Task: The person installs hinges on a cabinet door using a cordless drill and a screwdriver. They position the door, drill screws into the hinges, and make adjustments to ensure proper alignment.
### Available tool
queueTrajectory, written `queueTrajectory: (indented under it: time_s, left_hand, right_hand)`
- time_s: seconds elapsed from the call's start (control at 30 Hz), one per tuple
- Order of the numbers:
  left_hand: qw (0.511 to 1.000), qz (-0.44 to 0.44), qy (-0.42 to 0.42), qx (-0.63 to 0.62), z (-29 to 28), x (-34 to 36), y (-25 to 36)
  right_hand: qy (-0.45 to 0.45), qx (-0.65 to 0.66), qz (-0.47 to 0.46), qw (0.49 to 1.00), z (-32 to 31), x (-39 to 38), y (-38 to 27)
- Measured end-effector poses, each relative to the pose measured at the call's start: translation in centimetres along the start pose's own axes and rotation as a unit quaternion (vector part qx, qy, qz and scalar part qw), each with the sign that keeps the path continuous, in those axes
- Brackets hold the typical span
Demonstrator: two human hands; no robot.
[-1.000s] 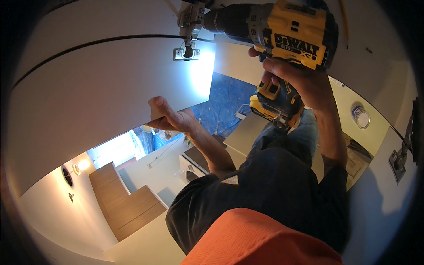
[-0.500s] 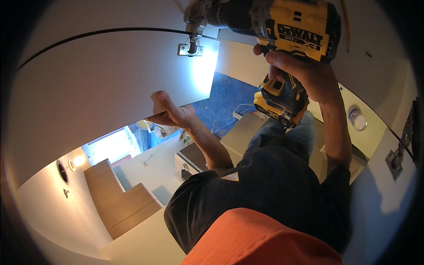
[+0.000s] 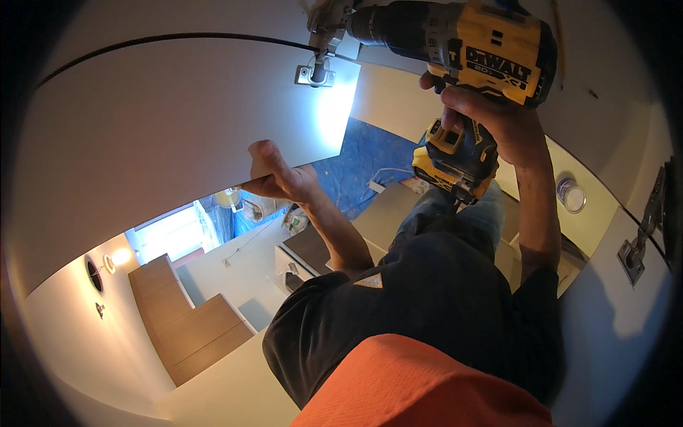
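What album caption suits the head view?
Right hand holds a yellow drill at a metal hinge; left hand grips a pale panel by its edge.

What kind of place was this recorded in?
Probably a room being renovated, perhaps a kitchen: blue plastic sheeting is spread below, a white panel hangs on a metal hinge beside the drill, and brown cabinet-like units show beyond.

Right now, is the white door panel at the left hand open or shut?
Open: the white door panel shows its inner face with the silver hinge, and the left hand holds its edge.
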State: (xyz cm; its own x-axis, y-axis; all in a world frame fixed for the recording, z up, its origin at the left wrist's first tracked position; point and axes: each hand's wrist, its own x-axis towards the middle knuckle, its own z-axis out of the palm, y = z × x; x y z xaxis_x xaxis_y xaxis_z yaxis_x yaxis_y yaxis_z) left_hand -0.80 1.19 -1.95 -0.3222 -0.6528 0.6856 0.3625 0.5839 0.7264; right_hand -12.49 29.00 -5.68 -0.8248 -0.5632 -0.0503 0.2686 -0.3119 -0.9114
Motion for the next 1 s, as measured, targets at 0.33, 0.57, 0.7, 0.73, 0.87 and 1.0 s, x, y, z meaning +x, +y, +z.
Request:
queueTrajectory:
  time_s: [0.33,0.57,0.7,0.73,0.87,1.0]
  left_hand:
    - [1.0,-0.001,-0.004,-0.006,0.7,-0.5,0.5]
    - [1.0,0.002,-0.012,-0.012,-0.1,-0.6,-0.2]
    - [0.999,-0.013,-0.014,-0.026,-0.1,-0.5,-0.2]
    - [1.0,-0.013,0.004,-0.009,0.0,-0.4,-0.1]
    - [1.0,-0.001,-0.007,-0.024,0.4,-0.4,0.3]
    - [0.999,-0.01,-0.01,-0.038,0.8,-0.6,0.6]
  right_hand:
    - [0.008,0.027,-0.035,0.999,-0.2,-0.4,0.2]
    - [0.023,0.04,-0.024,0.999,-0.2,-0.1,-0.1]
    - [0.011,0.038,-0.03,0.999,-0.2,0.2,-0.4]
    - [0.013,0.021,-0.021,0.999,-0.2,0.3,-0.4]
    - [0.002,0.009,-0.033,0.999,-0.2,0.5,-0.5]
    - [0.012,0.008,-0.013,1.0,-0.3,0.6,-0.7]
